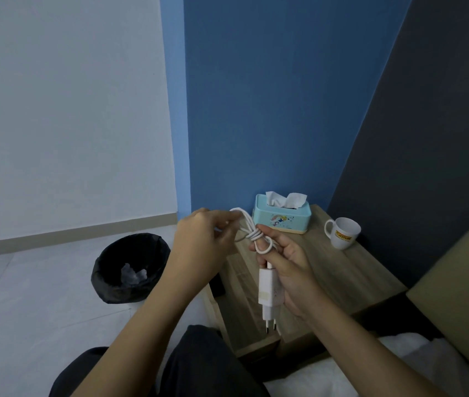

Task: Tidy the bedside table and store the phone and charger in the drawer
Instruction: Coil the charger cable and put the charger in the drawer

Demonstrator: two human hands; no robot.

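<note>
A white charger (267,293) with its plug pins pointing down hangs in my right hand (287,270), which grips the adapter and the coiled white cable (252,232). My left hand (201,245) pinches the cable's loose loops just left of the bundle, above the wooden bedside table (342,270). A dark object (217,285), perhaps the phone, shows at the table's left edge, mostly hidden behind my left wrist. The drawer cannot be made out.
A light blue tissue box (282,216) stands at the table's back edge, a white mug (342,232) to its right. A black-lined bin (130,267) sits on the floor at left. The bed with white bedding (399,368) is at lower right.
</note>
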